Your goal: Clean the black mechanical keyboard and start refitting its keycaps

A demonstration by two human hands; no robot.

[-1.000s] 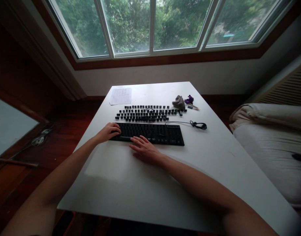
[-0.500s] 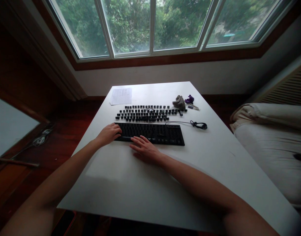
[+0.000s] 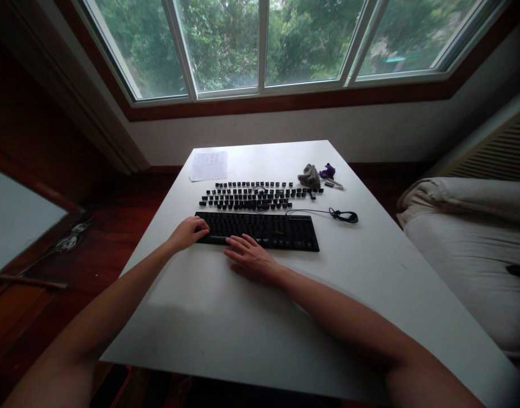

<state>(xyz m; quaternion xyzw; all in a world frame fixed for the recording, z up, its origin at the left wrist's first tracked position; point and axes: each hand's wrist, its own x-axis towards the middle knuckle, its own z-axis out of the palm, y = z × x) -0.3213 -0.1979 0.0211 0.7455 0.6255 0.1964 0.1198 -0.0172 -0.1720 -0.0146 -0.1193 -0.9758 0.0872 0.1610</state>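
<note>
A black keyboard [image 3: 264, 231] lies on the white table, its keycaps off across much of the board as far as I can tell. My left hand [image 3: 190, 232] is at its left end, thumb and fingers drawn together over the lower-left keys; whatever they pinch is too small to make out. With fingers stretched out, my right hand [image 3: 249, 256] rests at the front edge, fingertips touching the keyboard near the space bar. Behind the keyboard, loose black keycaps [image 3: 245, 198] stand in several rows.
At the back right lie a grey cloth [image 3: 310, 176], a purple cloth [image 3: 327, 171] and some small tools [image 3: 335, 185]. A coiled cable [image 3: 345, 216] lies right of the keyboard. Printed paper [image 3: 209, 166] is at the back left corner of the white table [image 3: 226, 328].
The fingers of my left hand have curled in more tightly at the keyboard's left end. My right hand has stayed put.
</note>
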